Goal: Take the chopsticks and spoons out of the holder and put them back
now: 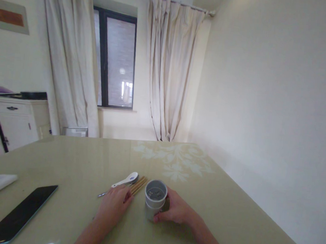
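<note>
Here, near the table's front edge, the right hand wraps closed around a grey cup, standing upright, while the left hand lies closed over chopsticks beside a white spoon; gathering looks underway, and lifting them needs a firmer pinch.

Chopsticks half under left hand

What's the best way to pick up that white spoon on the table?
Probably by its handle. The white spoon lies flat, bowl pointing away, handle slanting back toward the left hand, with the chopsticks close on its right. Come from above on the near left side, fingers pinching the handle.
</note>
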{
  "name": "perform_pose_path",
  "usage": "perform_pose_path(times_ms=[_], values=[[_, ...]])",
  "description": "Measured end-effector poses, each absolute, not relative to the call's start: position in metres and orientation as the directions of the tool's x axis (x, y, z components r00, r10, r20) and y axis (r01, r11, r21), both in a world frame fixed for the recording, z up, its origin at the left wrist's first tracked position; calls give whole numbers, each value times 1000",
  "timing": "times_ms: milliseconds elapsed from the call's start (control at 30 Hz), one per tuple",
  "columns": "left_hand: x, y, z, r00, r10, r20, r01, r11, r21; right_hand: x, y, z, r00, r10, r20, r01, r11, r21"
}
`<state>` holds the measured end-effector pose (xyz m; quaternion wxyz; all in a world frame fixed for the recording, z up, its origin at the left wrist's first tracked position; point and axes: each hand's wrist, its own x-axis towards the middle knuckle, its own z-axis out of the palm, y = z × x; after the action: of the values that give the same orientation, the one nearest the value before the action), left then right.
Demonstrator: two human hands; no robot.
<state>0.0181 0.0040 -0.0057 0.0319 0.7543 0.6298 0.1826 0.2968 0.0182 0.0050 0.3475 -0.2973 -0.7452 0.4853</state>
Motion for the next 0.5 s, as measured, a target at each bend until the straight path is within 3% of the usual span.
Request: perform_pose_path(times_ms=[500], values=[[30, -5, 2, 198, 961, 193, 936, -244, 255, 283, 0, 13, -666, 690, 283, 67, 433, -899]])
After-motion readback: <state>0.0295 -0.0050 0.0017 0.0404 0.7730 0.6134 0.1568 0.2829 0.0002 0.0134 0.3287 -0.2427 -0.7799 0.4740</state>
